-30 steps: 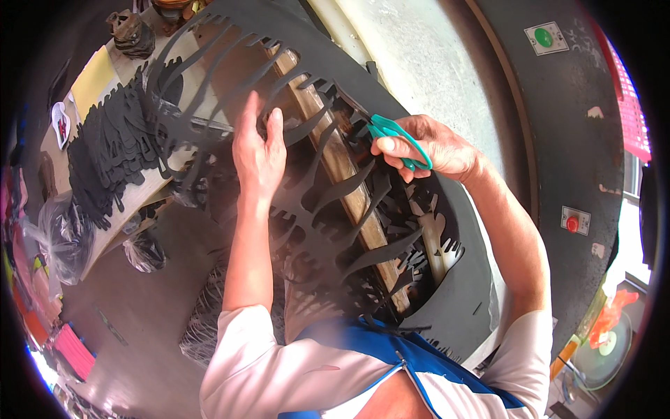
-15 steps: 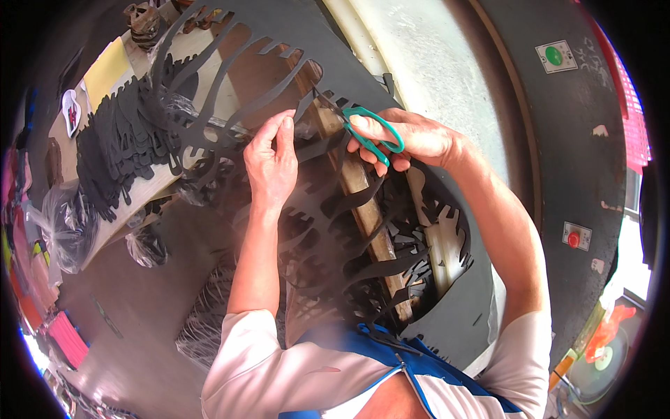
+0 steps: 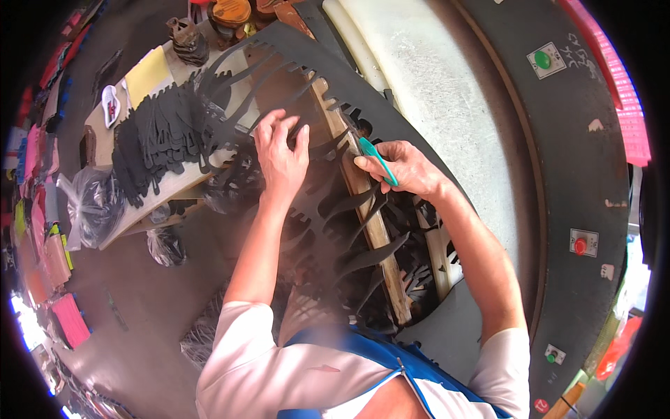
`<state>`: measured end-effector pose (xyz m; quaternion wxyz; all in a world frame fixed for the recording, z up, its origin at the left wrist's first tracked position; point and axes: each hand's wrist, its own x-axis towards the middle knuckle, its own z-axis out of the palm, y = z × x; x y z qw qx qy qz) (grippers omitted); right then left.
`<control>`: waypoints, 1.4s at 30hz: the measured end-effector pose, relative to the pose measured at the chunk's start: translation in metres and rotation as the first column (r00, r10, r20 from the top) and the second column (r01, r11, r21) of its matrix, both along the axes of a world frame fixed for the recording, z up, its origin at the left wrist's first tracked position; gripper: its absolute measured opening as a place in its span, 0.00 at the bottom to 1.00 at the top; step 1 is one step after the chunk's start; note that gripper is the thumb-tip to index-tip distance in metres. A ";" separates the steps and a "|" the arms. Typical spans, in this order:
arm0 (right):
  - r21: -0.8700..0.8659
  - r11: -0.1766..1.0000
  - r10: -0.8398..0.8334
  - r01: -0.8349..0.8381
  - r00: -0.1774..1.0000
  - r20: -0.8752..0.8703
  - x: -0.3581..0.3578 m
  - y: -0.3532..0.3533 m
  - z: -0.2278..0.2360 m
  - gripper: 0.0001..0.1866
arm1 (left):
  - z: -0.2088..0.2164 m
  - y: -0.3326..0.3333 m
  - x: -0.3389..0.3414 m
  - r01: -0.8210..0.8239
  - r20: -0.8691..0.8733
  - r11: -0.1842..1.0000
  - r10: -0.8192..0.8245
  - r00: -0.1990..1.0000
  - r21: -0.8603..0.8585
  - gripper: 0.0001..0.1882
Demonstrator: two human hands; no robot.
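My right hand (image 3: 408,167) is closed on teal-handled scissors (image 3: 379,160); their blades are hard to make out against the dark background. To its left my left hand (image 3: 285,155) is raised with fingers apart and bent, nothing visible in them. A large dark grey sheet (image 3: 324,50), cut out into many curved strips, spreads around and under both hands. Loose curved strips of it (image 3: 370,258) hang over a wooden bar (image 3: 380,248) below the right hand. Much of the sheet near my body is smeared and dim.
On the side table at left lies a pile of black cut pieces (image 3: 164,136), with a yellow sheet (image 3: 148,73) and a small white dish (image 3: 110,105) beyond it. Clear plastic bags (image 3: 94,206) hang at its edge. A dark machine panel (image 3: 565,140) with buttons stands at right.
My left hand's fingers have gone from a pinch on the dark strip to spread apart. My right hand has turned the scissors, whose handles now show edge-on. The whole view has shifted.
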<state>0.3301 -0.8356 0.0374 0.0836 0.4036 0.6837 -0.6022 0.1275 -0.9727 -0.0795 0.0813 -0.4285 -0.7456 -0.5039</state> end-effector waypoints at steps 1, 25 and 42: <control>0.047 0.999 -0.018 0.016 1.000 0.026 0.002 -0.002 -0.001 0.29 | 0.002 0.003 -0.002 -0.044 -0.074 0.999 0.044 0.996 -0.003 0.17; -0.021 0.985 0.172 -0.172 0.954 0.245 -0.136 0.043 0.022 0.48 | -0.026 0.033 -0.117 0.322 0.273 0.937 -0.348 0.897 0.139 0.12; -0.084 0.983 0.175 -0.162 0.966 0.188 -0.192 0.039 0.014 0.39 | -0.022 0.058 -0.193 -0.001 -0.062 0.962 -0.016 0.998 -0.274 0.43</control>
